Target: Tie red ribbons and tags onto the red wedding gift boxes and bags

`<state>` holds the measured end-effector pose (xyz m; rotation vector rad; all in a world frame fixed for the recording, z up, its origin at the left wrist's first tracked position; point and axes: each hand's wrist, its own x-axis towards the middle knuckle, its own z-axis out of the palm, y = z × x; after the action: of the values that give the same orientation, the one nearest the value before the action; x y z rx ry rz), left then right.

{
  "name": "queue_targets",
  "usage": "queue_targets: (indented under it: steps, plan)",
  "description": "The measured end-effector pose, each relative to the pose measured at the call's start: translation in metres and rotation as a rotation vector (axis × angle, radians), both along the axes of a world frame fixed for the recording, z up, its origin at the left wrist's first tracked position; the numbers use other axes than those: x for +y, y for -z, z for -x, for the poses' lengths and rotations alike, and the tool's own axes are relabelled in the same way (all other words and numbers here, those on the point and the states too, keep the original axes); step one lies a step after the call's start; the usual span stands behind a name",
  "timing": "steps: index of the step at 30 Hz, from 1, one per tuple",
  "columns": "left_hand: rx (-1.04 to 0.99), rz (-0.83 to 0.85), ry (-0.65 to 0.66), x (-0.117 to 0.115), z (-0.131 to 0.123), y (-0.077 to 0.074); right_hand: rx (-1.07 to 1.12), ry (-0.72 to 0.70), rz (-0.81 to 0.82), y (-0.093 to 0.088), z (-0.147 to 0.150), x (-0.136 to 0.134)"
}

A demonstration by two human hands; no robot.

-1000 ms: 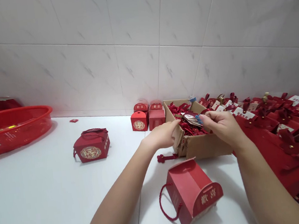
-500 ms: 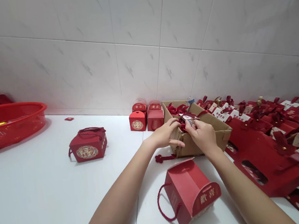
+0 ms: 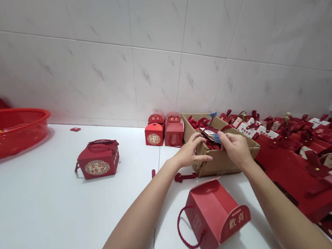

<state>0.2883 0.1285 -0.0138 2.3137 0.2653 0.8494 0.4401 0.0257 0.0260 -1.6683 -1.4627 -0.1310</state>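
A cardboard box (image 3: 218,163) holds red tags and ribbons (image 3: 196,123). Over its opening, my right hand (image 3: 237,148) pinches a small stack of red and white cards (image 3: 210,133) at an end with a blue clip. My left hand (image 3: 190,151) is by the box's left front corner, its fingers curved and its thumb apart; it appears to hold nothing. Between my forearms lies a red gift box (image 3: 214,215) with a rope handle, tipped on its side. A dark red ribbon piece (image 3: 184,176) lies before the cardboard box.
Another red gift box (image 3: 98,160) stands on the white table to the left. Two small red boxes (image 3: 154,134) are against the tiled wall. Many red bags (image 3: 303,172) crowd the right side. A red plastic basket (image 3: 13,132) is at far left; a small red card (image 3: 75,129) lies near it.
My right hand has shifted slightly right, and the blue clip on the cards now shows. My left fingers have come away from the cards. The view has tilted slightly.
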Motion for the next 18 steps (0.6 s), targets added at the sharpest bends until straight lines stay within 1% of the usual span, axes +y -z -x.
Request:
queue_targets:
  steps: [5,9,13,18]
  plan:
    - [-0.036,0.047,0.007,0.000,0.001,0.001,-0.074,-0.158,0.090,-0.005,-0.002,0.000]
    - [-0.077,0.071,0.020,0.000,-0.001,0.003,-0.174,-0.270,0.231,-0.018,-0.004,-0.001]
    - [-0.098,0.082,0.042,0.000,-0.001,0.004,-0.333,-0.308,0.405,-0.032,-0.004,-0.001]
    - [-0.112,0.089,0.060,0.000,0.000,0.004,-0.410,-0.338,0.497,-0.043,-0.008,0.006]
